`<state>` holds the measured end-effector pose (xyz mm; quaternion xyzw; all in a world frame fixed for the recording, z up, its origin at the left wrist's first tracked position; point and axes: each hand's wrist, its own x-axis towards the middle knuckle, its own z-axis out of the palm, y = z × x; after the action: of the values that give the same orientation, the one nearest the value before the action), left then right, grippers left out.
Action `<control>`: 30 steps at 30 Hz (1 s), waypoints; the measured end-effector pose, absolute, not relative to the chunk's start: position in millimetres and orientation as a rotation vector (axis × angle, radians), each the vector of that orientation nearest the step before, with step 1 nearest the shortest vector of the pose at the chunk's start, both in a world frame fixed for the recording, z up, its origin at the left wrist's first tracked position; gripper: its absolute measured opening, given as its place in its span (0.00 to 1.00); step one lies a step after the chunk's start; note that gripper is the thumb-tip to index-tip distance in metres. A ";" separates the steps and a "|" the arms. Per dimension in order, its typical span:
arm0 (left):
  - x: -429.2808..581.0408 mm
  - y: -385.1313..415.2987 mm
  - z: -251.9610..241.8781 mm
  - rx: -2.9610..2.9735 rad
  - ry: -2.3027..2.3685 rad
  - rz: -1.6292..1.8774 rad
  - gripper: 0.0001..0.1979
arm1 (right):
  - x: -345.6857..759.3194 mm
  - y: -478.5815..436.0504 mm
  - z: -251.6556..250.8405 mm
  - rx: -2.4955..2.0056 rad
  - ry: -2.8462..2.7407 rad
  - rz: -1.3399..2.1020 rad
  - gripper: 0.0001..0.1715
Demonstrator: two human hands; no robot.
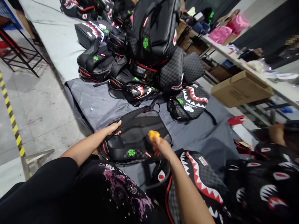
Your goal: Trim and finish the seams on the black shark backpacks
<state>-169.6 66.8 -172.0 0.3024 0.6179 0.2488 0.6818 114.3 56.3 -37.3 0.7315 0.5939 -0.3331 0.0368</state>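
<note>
A black backpack point(137, 127) lies flat before me, its padded back and straps facing up, with a green patch and a small red label along its near edge. My left hand point(114, 128) is closed on its left side, at the shoulder strap. Over the right part of the bag, my right hand point(161, 145) grips a small orange-yellow object point(154, 136); blur hides its exact kind. A thin grey hose-like curve hangs below that hand, and I cannot tell whether it joins the object.
Black backpacks point(156, 34) are piled at the far side of the grey-covered table point(187, 137). A shark-mouth backpack point(205, 174) lies near my right arm, another bag point(189, 102) beyond. On the right are a cardboard box point(240, 90) and a co-worker's hand point(277, 133) behind more bags.
</note>
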 end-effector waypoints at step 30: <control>-87.4 -53.5 -161.4 1.815 1.412 0.387 0.26 | 187.4 -42.8 9.3 2.307 1.699 -0.943 0.27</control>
<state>-87.4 -53.5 -161.4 0.7153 0.5565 0.1526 0.3940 187.4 -42.8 9.3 0.7633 0.5622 -0.3121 0.0625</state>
